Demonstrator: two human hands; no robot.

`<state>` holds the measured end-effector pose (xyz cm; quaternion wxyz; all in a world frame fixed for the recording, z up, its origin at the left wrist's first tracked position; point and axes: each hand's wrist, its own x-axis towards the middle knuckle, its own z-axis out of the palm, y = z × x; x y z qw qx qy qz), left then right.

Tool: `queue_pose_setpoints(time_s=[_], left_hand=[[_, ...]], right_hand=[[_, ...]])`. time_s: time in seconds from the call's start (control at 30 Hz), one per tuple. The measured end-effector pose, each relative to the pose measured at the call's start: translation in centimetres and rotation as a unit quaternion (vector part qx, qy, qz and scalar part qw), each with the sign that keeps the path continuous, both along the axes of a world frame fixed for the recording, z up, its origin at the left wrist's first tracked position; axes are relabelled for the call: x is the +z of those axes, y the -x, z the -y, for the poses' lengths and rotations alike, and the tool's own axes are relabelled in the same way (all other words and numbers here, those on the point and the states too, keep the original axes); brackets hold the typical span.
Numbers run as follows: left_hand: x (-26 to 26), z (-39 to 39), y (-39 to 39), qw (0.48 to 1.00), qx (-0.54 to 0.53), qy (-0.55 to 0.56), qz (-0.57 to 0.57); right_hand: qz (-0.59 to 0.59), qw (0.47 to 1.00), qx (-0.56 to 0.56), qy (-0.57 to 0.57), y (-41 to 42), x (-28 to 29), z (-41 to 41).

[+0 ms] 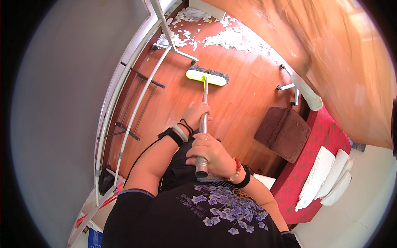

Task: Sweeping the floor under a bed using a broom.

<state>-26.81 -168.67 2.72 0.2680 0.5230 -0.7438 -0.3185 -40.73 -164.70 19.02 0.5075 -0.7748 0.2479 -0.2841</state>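
Both my hands grip the metal handle (pixel 205 93) of a push broom. My left hand (pixel 196 115) closes around it lower down, nearer the broom head. Close to my body, my right hand (pixel 212 152) wraps the upper part, and the handle's hollow end sticks out below its fingers. The yellow-green broom head (pixel 206 77) with dark grey bristles rests on the wooden floor (pixel 235 102) ahead of me. Beyond it, white scraps (pixel 229 38) lie scattered in heaps across the floor.
A white metal rack (pixel 136 111) on casters runs along the left wall. To the right are a brown folded cushion (pixel 283 133), a white caster base (pixel 290 86) and a red patterned surface (pixel 313 161) bearing folded white cloth (pixel 316 176). A tan sheet (pixel 335 71) hangs at upper right.
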Motion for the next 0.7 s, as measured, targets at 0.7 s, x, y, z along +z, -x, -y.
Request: queue_pose_setpoints(time_s=[0.7], left_hand=[[6.7, -8.6, -1.2, 0.999, -0.026, 0.023, 0.000]], right_hand=[[-0.015, 0.996, 0.050, -0.073, 0.3, 8.6, -1.1]])
